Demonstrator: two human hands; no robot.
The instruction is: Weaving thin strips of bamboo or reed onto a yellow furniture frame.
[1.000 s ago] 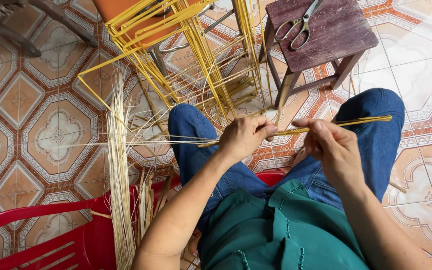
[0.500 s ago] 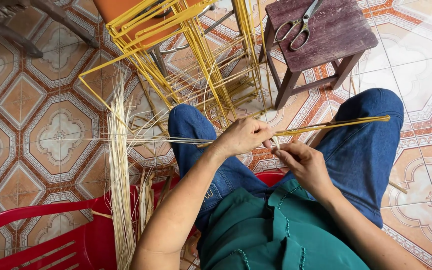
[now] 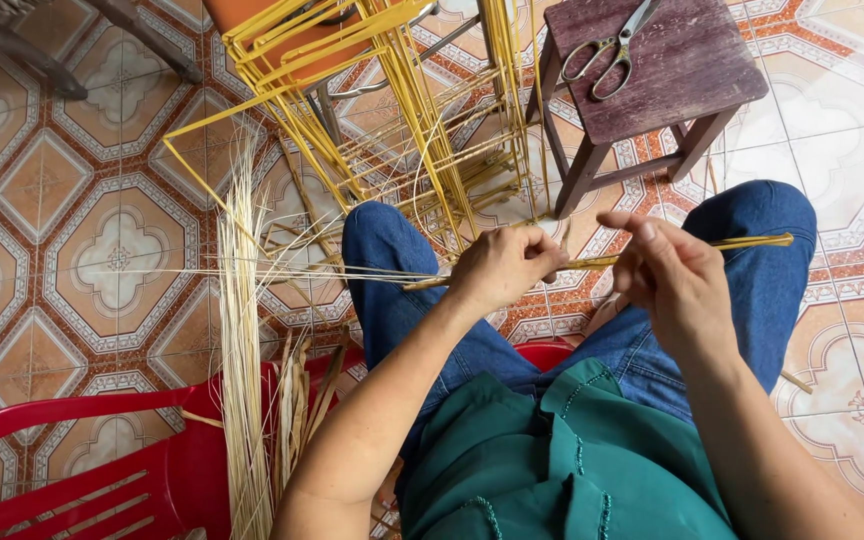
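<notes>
Tiled floor (image 3: pixel 102 230); left hand (image 3: pixel 502 265) gripping stick (image 3: pixel 752 241)

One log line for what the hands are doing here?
left hand: grips yellow stick | right hand: fingers at stick | scissors: on wooden stool

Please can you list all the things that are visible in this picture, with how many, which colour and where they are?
stick: one, yellow, thin, held level across the knees by both hands
fibre strands: several, pale, running left from the left hand
fibre bundle: one, pale straw, lying on the floor and over the red chair, at left
frame: one, yellow rods, standing on the floor ahead of the knees
stool: one, dark wood, top right
scissors: one pair, metal, lying on the stool
chair: one, red plastic, bottom left
floor: patterned tiles, orange and white
jeans: blue, on both legs
top: green, bottom centre
left hand: gripping the stick
right hand: fingers pinching the stick
</notes>
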